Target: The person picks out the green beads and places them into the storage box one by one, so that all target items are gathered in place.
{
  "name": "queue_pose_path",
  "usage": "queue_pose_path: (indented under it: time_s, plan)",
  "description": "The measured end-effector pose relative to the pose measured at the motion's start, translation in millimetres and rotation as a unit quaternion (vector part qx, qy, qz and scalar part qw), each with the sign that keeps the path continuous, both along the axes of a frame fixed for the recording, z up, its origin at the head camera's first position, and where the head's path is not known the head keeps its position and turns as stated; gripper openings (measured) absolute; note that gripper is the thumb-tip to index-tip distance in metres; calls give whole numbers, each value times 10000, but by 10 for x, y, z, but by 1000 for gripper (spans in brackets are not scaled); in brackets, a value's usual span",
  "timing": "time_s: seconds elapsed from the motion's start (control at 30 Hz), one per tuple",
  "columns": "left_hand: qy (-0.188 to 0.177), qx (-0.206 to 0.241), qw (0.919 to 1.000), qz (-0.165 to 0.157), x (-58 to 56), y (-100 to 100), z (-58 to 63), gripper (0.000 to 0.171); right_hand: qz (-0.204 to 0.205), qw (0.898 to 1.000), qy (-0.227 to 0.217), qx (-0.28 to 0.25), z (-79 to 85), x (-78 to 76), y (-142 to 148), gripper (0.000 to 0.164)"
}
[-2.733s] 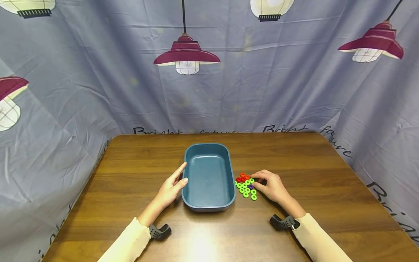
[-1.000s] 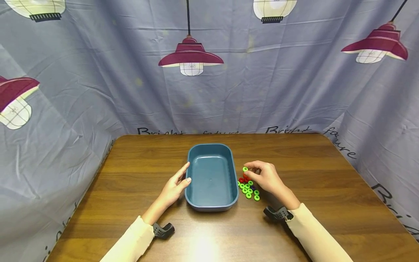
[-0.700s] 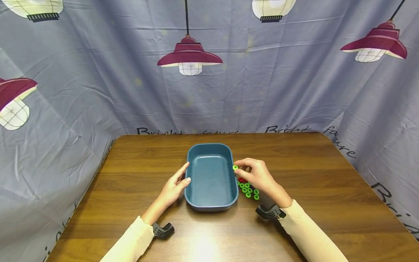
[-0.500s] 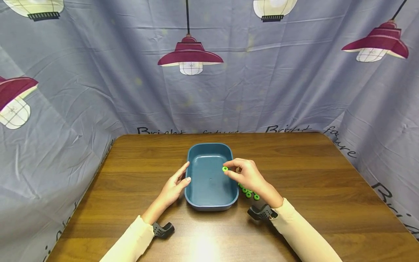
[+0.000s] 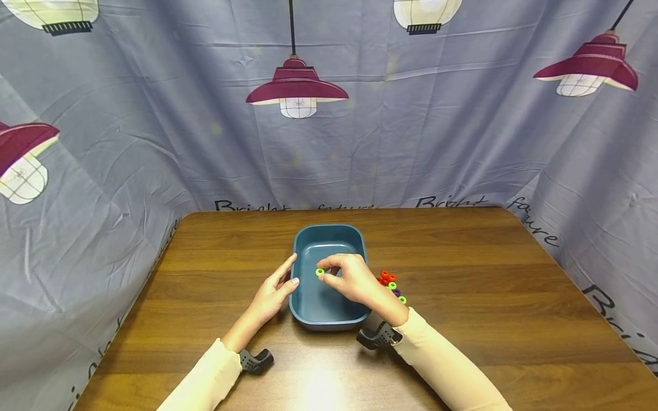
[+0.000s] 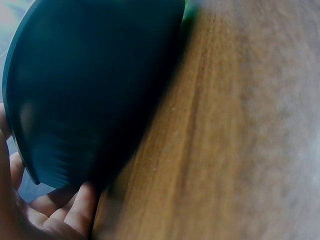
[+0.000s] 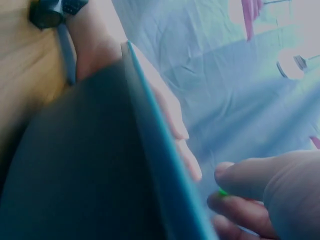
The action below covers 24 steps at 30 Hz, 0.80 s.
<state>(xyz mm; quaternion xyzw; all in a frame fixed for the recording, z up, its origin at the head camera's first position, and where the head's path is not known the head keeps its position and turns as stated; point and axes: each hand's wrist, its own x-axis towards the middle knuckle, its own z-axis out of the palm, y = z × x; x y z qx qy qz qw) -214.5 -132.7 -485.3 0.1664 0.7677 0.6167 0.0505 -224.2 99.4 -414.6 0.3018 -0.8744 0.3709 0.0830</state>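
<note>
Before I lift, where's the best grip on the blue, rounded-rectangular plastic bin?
Likely both long walls of the bin, at the rim, one hand per side: it's upright, narrower that way. Left hand touches one; red, green and purple rings lie by the other.

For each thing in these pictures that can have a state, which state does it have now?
Blue bin: upright, open-topped, visible floor bare.
Left hand: holds the bin's left side.
Right hand: pinches a green ring over the bin.
Green ring: held, not released.
Red rings: loose, clustered on the table beside the bin.
Other green rings: loose nearby, some possibly hidden.
Purple ring: loose among them.
Curtain: hanging, wrinkled.
</note>
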Motion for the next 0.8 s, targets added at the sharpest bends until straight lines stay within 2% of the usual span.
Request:
queue_pose_path:
  time_s: [0.2,0.47,0.8]
  plan:
    - [-12,-88,10000,6,-7,-8,-8,62,-88,9996,-266,94,19,15,-179,20]
    - [-10,-62,10000,29,8,-14,-15,62,-263,9972,-626,306,-67,12,-316,17]
    - [69,-37,10000,-29,-17,-10,-10,62,-251,9945,-594,828,-155,3,-325,16]
